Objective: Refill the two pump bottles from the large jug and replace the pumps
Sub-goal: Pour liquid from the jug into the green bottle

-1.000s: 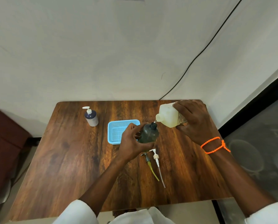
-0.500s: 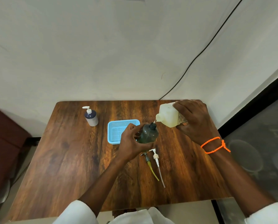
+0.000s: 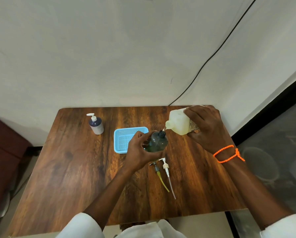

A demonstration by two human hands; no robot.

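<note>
Filling the frame: wooden table (image 3: 75, 177), seemingly against white wall (image 3: 109, 57).

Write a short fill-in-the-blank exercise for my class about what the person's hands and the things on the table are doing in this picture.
1. The right hand tilts the pale jug over the mouth of the dark bottle, which the ______ hand steadies.
2. Two loose pumps lie on the table, just nearer the person than the ______ bottle.
3. The basket behind the left hand is ______ in colour.
4. The bottle with a white pump stands to the ______ of the basket.

Missing words: left; dark; blue; left
</note>
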